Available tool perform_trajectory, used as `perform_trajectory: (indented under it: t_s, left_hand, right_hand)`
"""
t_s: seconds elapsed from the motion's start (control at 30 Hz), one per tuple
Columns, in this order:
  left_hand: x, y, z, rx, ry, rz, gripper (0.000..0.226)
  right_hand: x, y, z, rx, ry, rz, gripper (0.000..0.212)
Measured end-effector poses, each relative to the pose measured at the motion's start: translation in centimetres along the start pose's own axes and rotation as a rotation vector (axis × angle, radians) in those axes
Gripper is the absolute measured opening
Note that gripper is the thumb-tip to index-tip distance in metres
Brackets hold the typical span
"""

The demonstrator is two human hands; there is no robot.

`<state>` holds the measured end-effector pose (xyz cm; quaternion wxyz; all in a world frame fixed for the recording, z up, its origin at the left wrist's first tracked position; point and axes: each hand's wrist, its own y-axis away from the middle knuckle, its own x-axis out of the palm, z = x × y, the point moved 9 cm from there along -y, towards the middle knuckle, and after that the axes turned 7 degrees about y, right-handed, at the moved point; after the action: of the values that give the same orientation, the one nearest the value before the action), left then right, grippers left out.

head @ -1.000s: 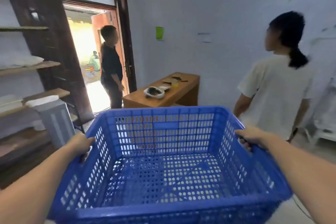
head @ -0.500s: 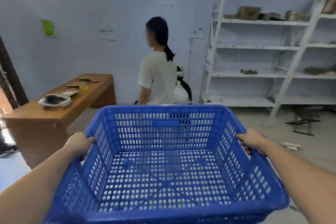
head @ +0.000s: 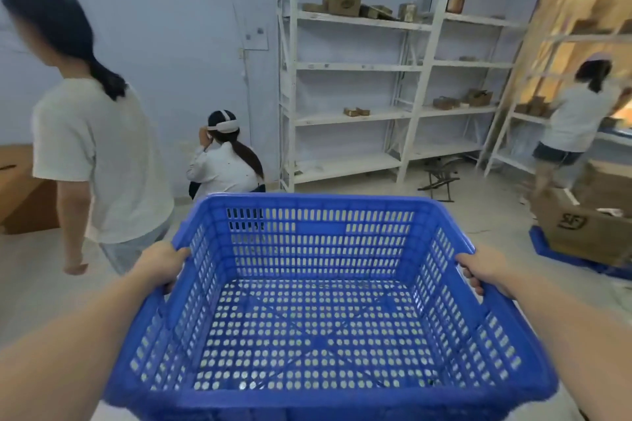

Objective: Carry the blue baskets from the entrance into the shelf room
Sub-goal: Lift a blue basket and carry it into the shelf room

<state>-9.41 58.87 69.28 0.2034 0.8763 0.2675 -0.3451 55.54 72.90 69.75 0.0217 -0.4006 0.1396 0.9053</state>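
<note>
Blue basket: near rim is running off the bottom edge; fingers of the left hand and right hand are curling under the side rims, mostly hidden. The cardboard box and the blue thing under it are being cut by the right edge. Small items on the white shelves are reading too blurred to identify.
</note>
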Motion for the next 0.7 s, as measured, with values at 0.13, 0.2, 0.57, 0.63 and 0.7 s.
perform_trajectory:
  t_s: [0.13, 0.2, 0.57, 0.63, 0.7]
  left_hand:
    - [2.9, -7.1, -3.4, 0.042, 0.046, 0.090, 0.035]
    - [3.9, -10.0, -5.7, 0.077, -0.007, 0.101, 0.037]
    - [14.1, -22.9, -20.6, 0.229, -0.229, 0.206, 0.044]
    - [16.9, -25.7, -22.9, 0.241, -0.265, 0.238, 0.043]
    - [19.9, -28.2, -24.9, 0.267, -0.301, 0.304, 0.042]
  right_hand:
    - [0.6, -3.0, 0.0, 0.078, -0.023, -0.022, 0.028]
    - [0.7, -4.4, -0.3, 0.112, -0.049, -0.032, 0.025]
    - [-1.7, -13.6, -4.3, 0.323, -0.113, -0.185, 0.019]
    - [-2.3, -16.8, -4.8, 0.337, -0.112, -0.201, 0.019]
    - [-2.8, -19.9, -5.0, 0.347, -0.106, -0.213, 0.021]
